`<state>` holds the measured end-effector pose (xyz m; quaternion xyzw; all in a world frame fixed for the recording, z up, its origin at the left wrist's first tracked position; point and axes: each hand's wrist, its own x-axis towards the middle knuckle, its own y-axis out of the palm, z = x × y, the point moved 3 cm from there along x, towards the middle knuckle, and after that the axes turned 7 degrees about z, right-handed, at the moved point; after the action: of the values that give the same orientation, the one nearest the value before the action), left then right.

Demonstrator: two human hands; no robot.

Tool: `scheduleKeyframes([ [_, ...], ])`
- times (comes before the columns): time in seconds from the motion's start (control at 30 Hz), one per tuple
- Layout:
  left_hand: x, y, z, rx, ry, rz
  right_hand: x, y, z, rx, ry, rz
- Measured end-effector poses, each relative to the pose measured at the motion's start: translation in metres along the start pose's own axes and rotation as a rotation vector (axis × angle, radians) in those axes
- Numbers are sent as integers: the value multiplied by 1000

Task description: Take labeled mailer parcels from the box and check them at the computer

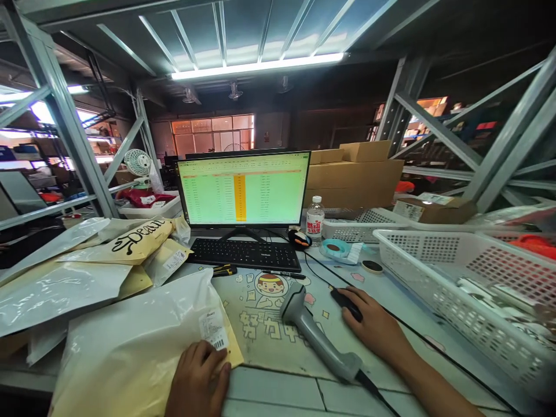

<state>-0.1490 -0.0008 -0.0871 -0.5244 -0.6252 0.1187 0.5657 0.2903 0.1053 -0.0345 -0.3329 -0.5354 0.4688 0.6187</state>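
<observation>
My left hand (197,376) rests at the lower edge of a white-and-cream mailing bag (143,324). Its fingers are curled over the bag just below a printed barcode label (212,327), with the thumb close to the index finger. My right hand (369,324) is wrapped over a black computer mouse (346,304) on the desk mat. Between the hands lies a grey barcode scanner (315,333), its head pointing away from me and its cable running off the bottom edge. Beyond them, a monitor (243,191) shows a spreadsheet with one orange column.
More mailing bags (87,260) are piled at the left. A keyboard (243,253), box cutter (225,270), marker (284,274), blue tape roll (335,249) and water bottle (315,220) lie or stand ahead. White baskets (452,307) line the right, with cardboard boxes (351,182) behind.
</observation>
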Motion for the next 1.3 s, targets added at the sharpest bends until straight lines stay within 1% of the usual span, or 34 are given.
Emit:
scheduleKeyframes([
  [0.27,1,-1,-4,-33,-49,28,1,-1,1,34,-33,-7],
  [0.5,1,-2,-4,-34,-55,32,1,2,-1,37,-21,-5],
  [0.67,1,-3,-5,-18,-47,26,2,4,-4,6,22,-24],
  [0.83,2,-5,-4,17,-15,8,1,0,-1,-25,70,-6],
  [1.03,3,-7,4,62,127,12,-2,-7,9,-63,127,18],
  [1.2,1,-3,6,51,59,-5,-4,-7,10,-50,89,-19],
  [1.3,1,-4,7,69,95,-2,-5,-6,9,-41,74,-29],
])
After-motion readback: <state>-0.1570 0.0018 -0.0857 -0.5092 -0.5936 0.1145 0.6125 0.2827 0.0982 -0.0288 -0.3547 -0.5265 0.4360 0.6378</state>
